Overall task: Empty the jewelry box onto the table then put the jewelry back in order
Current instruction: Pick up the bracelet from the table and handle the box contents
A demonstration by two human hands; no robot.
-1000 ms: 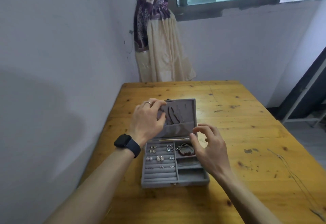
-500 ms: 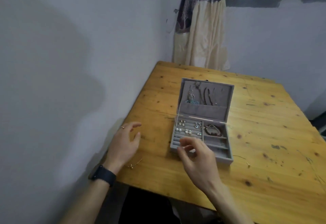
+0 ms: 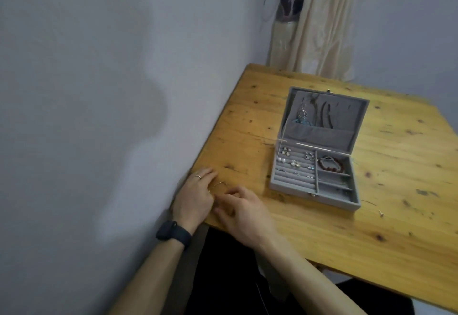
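1. We see the grey jewelry box open on the wooden table, its lid tilted back with necklaces hanging inside.
2. Earrings sit in the box's ridged left section, and a beaded bracelet lies in its far right compartment.
3. Left of the box, at the table's edge, the left hand lies with fingers stretched over a thin bangle. We cannot tell whether it grips it.
4. The right hand is just beside it, fingers curled near the bangle, with any hold hidden.
5. A small pin lies right of the box.
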